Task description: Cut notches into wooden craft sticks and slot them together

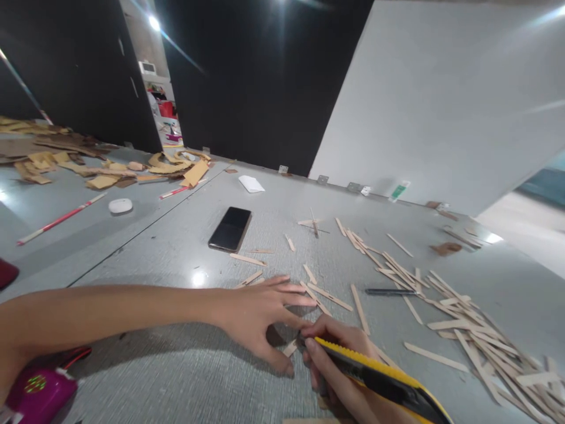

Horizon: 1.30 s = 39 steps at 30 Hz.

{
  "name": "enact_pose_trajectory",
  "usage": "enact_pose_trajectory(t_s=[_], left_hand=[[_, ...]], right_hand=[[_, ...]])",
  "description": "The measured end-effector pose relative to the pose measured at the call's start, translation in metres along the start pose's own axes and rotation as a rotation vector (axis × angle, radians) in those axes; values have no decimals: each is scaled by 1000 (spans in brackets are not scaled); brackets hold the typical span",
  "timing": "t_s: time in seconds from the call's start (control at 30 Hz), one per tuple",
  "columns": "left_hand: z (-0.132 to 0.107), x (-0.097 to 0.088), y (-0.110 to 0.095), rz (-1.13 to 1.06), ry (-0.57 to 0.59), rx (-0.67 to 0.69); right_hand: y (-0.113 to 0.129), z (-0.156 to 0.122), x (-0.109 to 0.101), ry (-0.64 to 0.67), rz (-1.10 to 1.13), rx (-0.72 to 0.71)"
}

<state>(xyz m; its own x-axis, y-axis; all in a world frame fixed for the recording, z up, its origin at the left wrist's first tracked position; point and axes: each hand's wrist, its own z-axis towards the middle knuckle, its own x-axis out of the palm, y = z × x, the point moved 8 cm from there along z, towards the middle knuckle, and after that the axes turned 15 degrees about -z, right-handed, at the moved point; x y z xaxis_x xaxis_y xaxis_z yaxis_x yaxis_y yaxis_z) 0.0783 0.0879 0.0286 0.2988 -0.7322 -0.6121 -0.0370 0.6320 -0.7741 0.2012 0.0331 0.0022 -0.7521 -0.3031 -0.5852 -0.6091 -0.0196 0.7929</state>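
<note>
Lower centre of the frame: the left hand (260, 315) lay on the grey table (176, 377), fingers spread apart, thumb and forefinger framing a short wooden stick piece (290, 348). Right beside it, the right hand (339, 365) was clamped tight around a yellow utility knife (379, 377), its tip down at that piece. Over on the right, a loose pile of sticks (477, 335), with a black pen (388, 291) just beside them. Up at centre, a dark phone (230, 229) lay flat; cardboard scraps (110, 168) crowded the upper left.
</note>
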Motion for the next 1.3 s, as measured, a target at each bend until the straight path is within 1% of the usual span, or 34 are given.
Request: enact_pose_trajectory(t_s=[0.13,0.3,0.5,0.6,0.7,0.77,0.9,1.03,1.1,1.3], left_hand=[[-1,1,3,5,-13,-14],[-1,0,2,6,-22,-9],[1,1,1,27,21,-10],[2,1,2,26,28,-13],[2,1,2,37,25,6],[2,1,1,52,27,14],[3,1,2,67,30,13],[3,1,2,64,25,7],[2,2,2,55,34,-3],[3,1,2,52,34,-8]], right_hand=[[6,-1,-5,-46,-62,-1],[3,-6,-6,-61,-72,68],[-1,-6,-5,-62,-95,71],[1,-4,-4,-54,-119,53],[9,-2,-9,-144,-271,-18],[10,-2,-9,-181,-296,-11],[4,-2,1,-93,-107,94],[5,-2,4,-69,-43,94],[3,-2,3,-57,-61,95],[6,0,-6,-15,-279,-1]])
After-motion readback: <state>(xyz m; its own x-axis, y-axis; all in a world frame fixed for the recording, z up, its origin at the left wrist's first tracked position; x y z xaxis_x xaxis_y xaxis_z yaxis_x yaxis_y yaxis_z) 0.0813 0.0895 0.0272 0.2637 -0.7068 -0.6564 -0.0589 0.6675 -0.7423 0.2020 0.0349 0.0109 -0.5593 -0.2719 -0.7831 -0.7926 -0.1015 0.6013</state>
